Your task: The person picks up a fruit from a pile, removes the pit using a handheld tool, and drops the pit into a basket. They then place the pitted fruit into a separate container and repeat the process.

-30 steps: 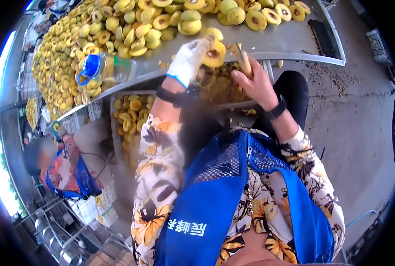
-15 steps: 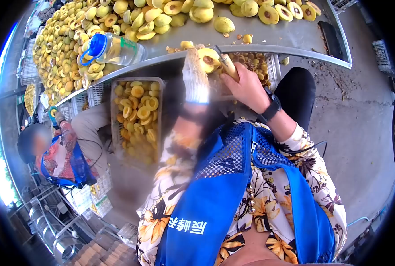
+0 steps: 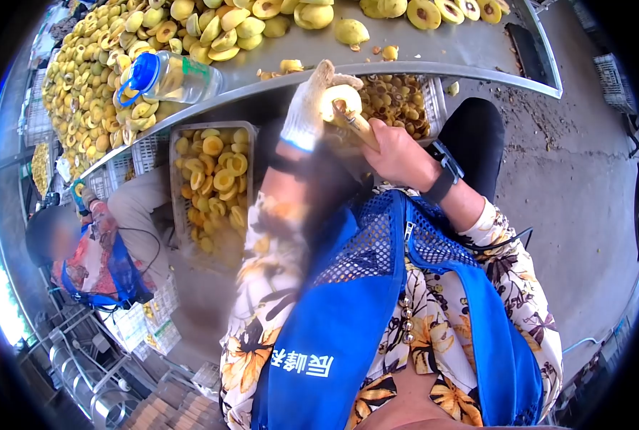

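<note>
A white knitted glove covers my left hand point(image 3: 311, 104), which holds a yellow fruit half point(image 3: 340, 102) with its cut face towards me. My bare right hand point(image 3: 400, 152) is wrapped round the wooden handle of a small tool point(image 3: 363, 131). The tool's metal tip touches the brown centre of the fruit half. Both hands are just in front of the metal table's edge. Below them sits a crate of small brown and yellow pieces point(image 3: 403, 107), partly hidden by my hands.
Yellow fruit halves point(image 3: 90, 79) are heaped on the metal table point(image 3: 448, 54), beside a blue-capped plastic bottle point(image 3: 183, 77). A crate of fruit halves point(image 3: 251, 154) stands left of my arm. Another person point(image 3: 104, 251) sits at the far left.
The tool's tip has moved from beside the fruit half onto its centre. The fingers of my left glove have spread a little round the fruit. The whole view has shifted slightly.
</note>
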{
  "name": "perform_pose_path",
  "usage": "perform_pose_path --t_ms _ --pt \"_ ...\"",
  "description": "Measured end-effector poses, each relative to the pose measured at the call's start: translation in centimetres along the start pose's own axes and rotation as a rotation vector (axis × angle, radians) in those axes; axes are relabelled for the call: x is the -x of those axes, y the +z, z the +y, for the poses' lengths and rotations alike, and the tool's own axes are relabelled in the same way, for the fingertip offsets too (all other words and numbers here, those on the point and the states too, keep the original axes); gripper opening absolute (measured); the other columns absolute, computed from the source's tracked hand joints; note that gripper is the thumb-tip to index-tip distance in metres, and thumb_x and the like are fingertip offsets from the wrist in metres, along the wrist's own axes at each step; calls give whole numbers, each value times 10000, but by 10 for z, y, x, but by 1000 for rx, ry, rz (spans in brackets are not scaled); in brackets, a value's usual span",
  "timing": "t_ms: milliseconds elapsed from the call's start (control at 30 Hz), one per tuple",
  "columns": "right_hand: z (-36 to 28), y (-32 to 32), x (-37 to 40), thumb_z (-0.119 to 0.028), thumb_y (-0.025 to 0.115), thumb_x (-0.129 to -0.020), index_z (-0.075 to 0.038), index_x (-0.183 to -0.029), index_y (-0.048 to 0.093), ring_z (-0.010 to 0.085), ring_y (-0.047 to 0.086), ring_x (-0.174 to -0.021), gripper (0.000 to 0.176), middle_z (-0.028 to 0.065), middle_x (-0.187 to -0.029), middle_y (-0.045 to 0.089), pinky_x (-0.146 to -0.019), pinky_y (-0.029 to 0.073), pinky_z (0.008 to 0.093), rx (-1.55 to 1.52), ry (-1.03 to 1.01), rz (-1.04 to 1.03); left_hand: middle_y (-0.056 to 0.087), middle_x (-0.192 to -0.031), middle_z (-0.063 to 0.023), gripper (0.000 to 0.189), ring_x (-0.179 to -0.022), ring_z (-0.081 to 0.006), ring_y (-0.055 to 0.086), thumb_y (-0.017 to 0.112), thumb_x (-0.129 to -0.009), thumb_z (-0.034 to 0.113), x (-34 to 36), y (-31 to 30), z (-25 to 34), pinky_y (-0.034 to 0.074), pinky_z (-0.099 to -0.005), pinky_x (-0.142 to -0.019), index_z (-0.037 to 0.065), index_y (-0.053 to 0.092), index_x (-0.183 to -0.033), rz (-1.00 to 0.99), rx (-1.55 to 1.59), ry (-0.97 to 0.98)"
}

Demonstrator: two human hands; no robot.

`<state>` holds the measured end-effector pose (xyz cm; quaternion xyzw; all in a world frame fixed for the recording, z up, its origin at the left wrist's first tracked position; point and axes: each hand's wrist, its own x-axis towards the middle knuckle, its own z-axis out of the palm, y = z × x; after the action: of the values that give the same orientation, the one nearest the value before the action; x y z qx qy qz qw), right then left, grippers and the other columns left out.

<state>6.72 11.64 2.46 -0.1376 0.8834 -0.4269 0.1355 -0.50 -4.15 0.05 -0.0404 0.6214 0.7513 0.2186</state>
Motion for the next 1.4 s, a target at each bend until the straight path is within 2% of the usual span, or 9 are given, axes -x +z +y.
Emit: perform_pose_path --t_ms 300,633,800,867,933,1000,1067,1233,1400 --pt "5 26 -2 -112 521 -805 11 -910 494 115 515 -448 164 37 -597 546 -415 414 251 -574 319 -140 580 -668 -111 231 -504 -182 549 572 -877 233 20 29 -8 465 -288 -463 8 578 -929 325 339 99" --pt "13 18 -4 -59 496 -806 -7 -879 492 88 407 -373 90 16 -568 477 -320 327 229 -1192 445 -475 598 -715 -152 345 -546 -240 576 489 -901 369 6 18 -18 478 -318 -475 29 538 -915 157 434 -157" --pt "16 22 -11 -7 499 -819 -65 -934 483 56 341 -343 129 6 -561 454 -301 273 201 -1362 395 -591 597 -734 -144 379 -494 -246 528 425 -893 470 24 -5 -6 419 -310 -409 107 533 -897 461 751 -206" --pt "36 23 -9 -5 501 -818 -65 -974 488 62 339 -342 168 6 -568 457 -300 274 208 -1518 396 -615 604 -789 -112 389 -603 -212 555 369 -894 466 39 -91 -25 393 -264 -395 120 546 -877 295 837 -87" --pt "53 26 -17 -77 527 -824 -52 -957 513 79 401 -363 136 20 -569 483 -341 346 231 -1106 487 -475 610 -746 -126 353 -568 -230 583 496 -868 437 71 -136 -16 488 -279 -453 91 566 -879 533 492 37" --pt "79 36 -10 -167 578 -793 -26 -912 528 200 526 -470 191 112 -626 558 -442 430 315 -266 -50 -169 654 -963 -135 417 -850 -226 631 628 -785 418 88 -171 -16 497 -305 -752 40 647 -960 993 -972 -85" --pt "99 53 -11 -232 609 -765 -9 -884 534 304 593 -594 264 188 -692 597 -546 474 381 122 -25 -2 638 -1045 -129 406 -932 -211 612 659 -763 386 89 -176 -10 444 -299 -855 38 655 -973 958 -1269 43" --pt "84 44 -16 -283 614 -755 -6 -851 534 400 583 -725 304 238 -735 589 -645 464 438 127 125 23 621 -1063 -129 309 -960 -269 598 623 -786 269 -16 -58 47 469 -341 -846 73 635 -1025 451 -1333 674" --pt "97 33 4 -270 626 -782 -10 -876 536 341 606 -625 291 198 -671 590 -568 473 403 58 115 142 555 -1155 -96 283 -1016 -288 573 567 -799 276 -135 23 25 474 -414 -860 202 616 -1068 -37 -1714 455"
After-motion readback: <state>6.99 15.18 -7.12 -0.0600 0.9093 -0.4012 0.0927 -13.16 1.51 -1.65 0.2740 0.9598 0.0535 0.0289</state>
